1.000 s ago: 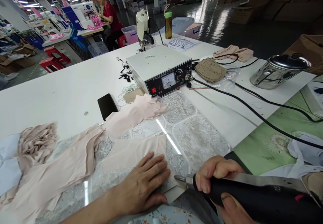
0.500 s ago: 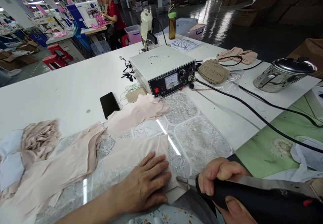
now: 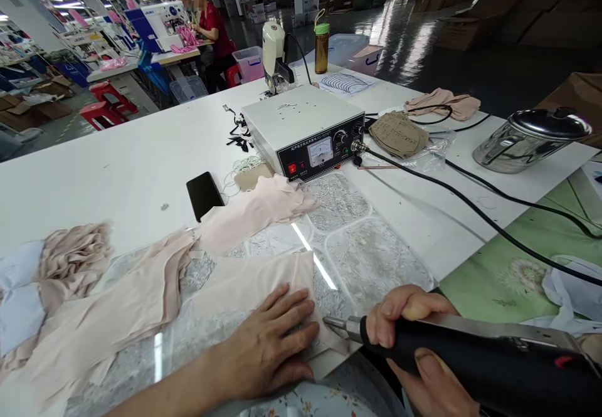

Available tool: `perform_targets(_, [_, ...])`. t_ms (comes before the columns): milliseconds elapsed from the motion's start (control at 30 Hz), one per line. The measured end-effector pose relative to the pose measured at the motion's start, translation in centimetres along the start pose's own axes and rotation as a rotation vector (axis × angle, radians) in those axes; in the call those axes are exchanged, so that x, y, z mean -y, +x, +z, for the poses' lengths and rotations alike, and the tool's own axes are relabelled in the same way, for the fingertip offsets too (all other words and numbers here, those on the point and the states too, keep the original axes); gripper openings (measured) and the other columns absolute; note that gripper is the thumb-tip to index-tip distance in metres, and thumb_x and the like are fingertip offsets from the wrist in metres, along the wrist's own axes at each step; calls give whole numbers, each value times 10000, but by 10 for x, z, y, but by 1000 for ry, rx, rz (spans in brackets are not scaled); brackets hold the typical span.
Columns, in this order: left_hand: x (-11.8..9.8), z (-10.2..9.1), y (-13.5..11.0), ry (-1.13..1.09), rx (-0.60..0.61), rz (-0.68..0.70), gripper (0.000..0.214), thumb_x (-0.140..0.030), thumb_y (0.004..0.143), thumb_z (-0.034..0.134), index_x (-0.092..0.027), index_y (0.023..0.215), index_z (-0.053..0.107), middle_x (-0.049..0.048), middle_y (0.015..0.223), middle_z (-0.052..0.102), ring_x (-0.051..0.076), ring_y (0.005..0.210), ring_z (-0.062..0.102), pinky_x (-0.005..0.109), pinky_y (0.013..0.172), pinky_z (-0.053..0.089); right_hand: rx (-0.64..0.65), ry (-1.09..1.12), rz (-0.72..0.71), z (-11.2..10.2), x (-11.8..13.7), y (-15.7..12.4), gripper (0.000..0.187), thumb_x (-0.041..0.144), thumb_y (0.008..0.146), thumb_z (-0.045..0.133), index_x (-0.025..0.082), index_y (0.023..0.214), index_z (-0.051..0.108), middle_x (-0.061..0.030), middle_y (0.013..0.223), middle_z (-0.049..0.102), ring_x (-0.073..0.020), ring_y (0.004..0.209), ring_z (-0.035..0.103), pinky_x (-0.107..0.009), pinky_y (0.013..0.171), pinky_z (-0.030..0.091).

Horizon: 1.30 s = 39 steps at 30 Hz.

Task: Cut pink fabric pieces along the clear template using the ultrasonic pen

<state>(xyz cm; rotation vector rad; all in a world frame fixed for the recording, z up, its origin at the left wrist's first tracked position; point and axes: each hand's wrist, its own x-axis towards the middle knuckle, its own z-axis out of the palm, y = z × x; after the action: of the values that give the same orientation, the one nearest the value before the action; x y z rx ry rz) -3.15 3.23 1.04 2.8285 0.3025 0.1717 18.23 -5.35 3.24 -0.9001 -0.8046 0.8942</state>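
Note:
My left hand [image 3: 270,342] lies flat, fingers spread, pressing a pale pink fabric piece [image 3: 249,282] onto a scratched glass cutting plate [image 3: 371,260]. My right hand [image 3: 414,342] is wrapped round the black handle of a corded cutting tool [image 3: 470,360]. Its metal tip [image 3: 336,324] touches the fabric edge just right of my left fingertips. A black cable [image 3: 470,207] runs from the tool to a white control box [image 3: 305,128] with a meter and knobs.
More pink fabric pieces [image 3: 258,207] and a bunched pile [image 3: 75,254] lie to the left. A black phone [image 3: 204,194], a steel pot [image 3: 531,138], a bottle [image 3: 322,44] and a small machine [image 3: 275,56] stand on the white table. A person in red [image 3: 211,25] sews far behind.
The cutting tool's tip has shifted slightly left and up, onto the fabric edge beside my left fingertips. My left hand stays pressed on the fabric.

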Motion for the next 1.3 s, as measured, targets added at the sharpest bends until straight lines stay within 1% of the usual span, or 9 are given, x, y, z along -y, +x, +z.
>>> perform_targets(133, [0,0,0,-6,12,-5,472,-483,955,531,-138,1277,535,150,1331,566,315,1350,427,526,1161,278,29,-8,11,-1,-2,-1,111,364,882,569,268,902,516,-1,813,474,-132,629,543,-307,564,516])
perform_targets(233, [-1,0,0,-18,-6,-8,457,-486,959,523,-146,1263,549,145,1329,569,305,1350,430,512,1165,279,30,-6,20,0,-2,-2,104,363,891,556,270,909,515,-2,816,474,-134,629,540,-309,561,516])
perform_targets(467, [-1,1,-1,-27,-38,-18,452,-493,962,513,-161,1268,547,135,1330,570,286,1356,424,486,1178,262,37,-11,-15,3,-2,-1,111,362,888,565,269,923,515,-1,813,470,-132,617,533,-320,564,525])
perform_targets(600, [0,0,-1,-11,0,-7,459,-491,969,496,-149,1271,544,144,1337,563,306,1352,424,511,1163,281,41,-14,-12,3,-4,0,98,353,896,554,265,908,512,1,821,478,-127,621,541,-307,561,525])
perform_targets(767, [0,-2,0,12,25,3,470,-493,968,498,-147,1284,534,140,1347,558,306,1358,417,509,1164,282,114,-30,-75,0,-8,4,66,287,899,550,251,887,496,-3,798,503,-134,627,559,-294,542,517])
perform_targets(867, [0,-3,0,26,40,11,469,-492,972,491,-145,1285,530,143,1352,554,312,1357,418,522,1153,296,142,-24,-96,0,-8,5,64,290,905,539,252,900,487,-4,805,508,-132,632,561,-286,539,505])
perform_targets(1033, [1,-2,0,28,50,9,474,-497,971,492,-149,1292,526,138,1364,545,313,1359,415,519,1155,294,112,-13,-87,2,-9,6,75,301,904,541,247,902,489,3,807,493,-126,633,556,-293,561,510])
perform_targets(1300, [1,-3,-1,15,32,9,471,-497,970,496,-156,1294,528,126,1370,543,294,1377,394,510,1167,277,118,-40,-148,7,-18,10,100,337,929,516,250,915,467,4,828,476,-108,611,529,-286,548,494])
